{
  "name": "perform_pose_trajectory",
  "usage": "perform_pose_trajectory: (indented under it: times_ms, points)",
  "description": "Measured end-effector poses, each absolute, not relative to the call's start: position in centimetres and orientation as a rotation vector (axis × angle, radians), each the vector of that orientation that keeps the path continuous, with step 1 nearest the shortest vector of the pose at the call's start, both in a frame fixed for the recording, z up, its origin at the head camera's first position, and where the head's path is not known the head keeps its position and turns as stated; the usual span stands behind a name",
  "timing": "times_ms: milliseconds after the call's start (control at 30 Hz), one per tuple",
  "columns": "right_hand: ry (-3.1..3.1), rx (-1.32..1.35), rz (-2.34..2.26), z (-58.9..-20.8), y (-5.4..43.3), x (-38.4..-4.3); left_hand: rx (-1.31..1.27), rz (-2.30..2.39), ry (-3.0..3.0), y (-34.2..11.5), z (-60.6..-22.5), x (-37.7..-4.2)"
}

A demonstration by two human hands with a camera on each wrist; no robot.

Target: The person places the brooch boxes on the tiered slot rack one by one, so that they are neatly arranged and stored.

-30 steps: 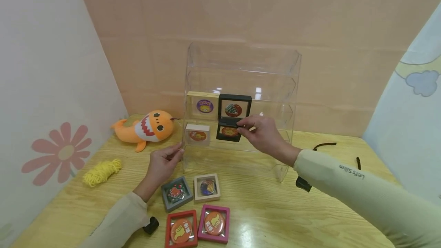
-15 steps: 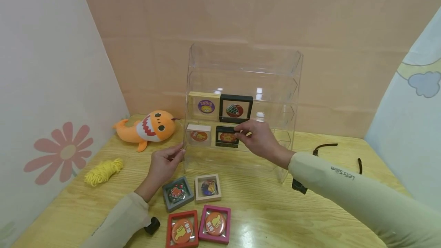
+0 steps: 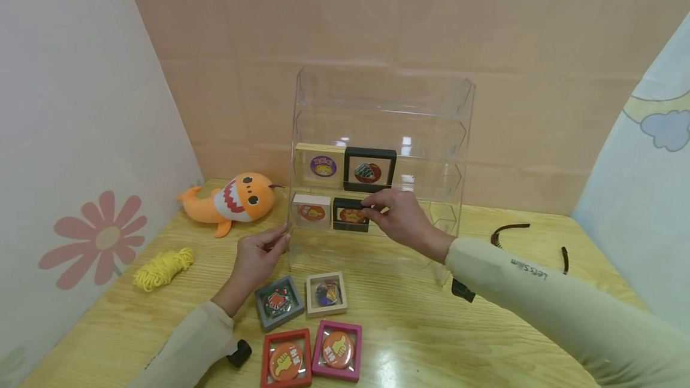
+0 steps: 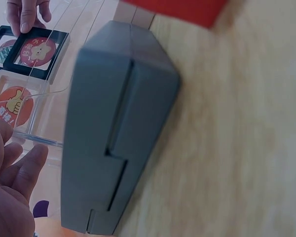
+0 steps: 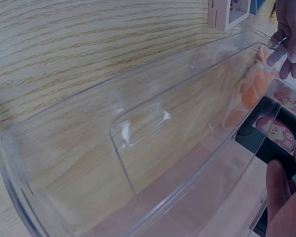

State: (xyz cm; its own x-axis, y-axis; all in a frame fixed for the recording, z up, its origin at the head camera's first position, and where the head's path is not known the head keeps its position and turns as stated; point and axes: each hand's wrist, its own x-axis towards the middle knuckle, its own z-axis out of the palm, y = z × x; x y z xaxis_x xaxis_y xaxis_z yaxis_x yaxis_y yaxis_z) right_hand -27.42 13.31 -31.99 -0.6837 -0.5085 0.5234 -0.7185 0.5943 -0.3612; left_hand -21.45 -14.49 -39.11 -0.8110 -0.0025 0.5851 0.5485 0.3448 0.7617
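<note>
My right hand (image 3: 401, 219) pinches the right edge of a small black display frame (image 3: 347, 215), holding a red round badge, on a lower tier of the clear acrylic rack (image 3: 380, 109). Just left of that frame, a pale frame (image 3: 311, 211) with a thumbs-up badge stands on the same tier, a slim gap between them. One tier up, a yellow frame (image 3: 320, 165) sits against a larger black frame (image 3: 369, 170). With thumb and fingers, my left hand (image 3: 256, 259) grips the rack's left side edge. The right wrist view shows the black frame (image 5: 266, 132) upright behind the clear front lip.
In front of the rack lie a grey frame (image 3: 279, 303), a cream frame (image 3: 326, 294), a red frame (image 3: 286, 359) and a magenta frame (image 3: 338, 350). An orange shark plush (image 3: 237, 202) and yellow cord (image 3: 163, 269) are at left. A dark curved band (image 3: 507, 229) lies at right.
My right hand has lowered the small black frame onto the lower tier and slid it left, towards the pale frame. My left hand has kept its hold on the rack.
</note>
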Motion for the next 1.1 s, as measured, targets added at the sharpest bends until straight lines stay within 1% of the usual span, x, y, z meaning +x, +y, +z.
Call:
perform_pose_trajectory:
  times_ms: [867,1100]
  points:
    - [-2.470,0.957,0.721,-32.00,13.05,-27.23,-0.483,-1.492,-2.107,-14.57,-39.24,-21.39]
    - [-2.428,0.980,0.660,-31.71,13.12,-26.61,-0.476,-1.511,-2.100,-14.56,-39.12,-21.23]
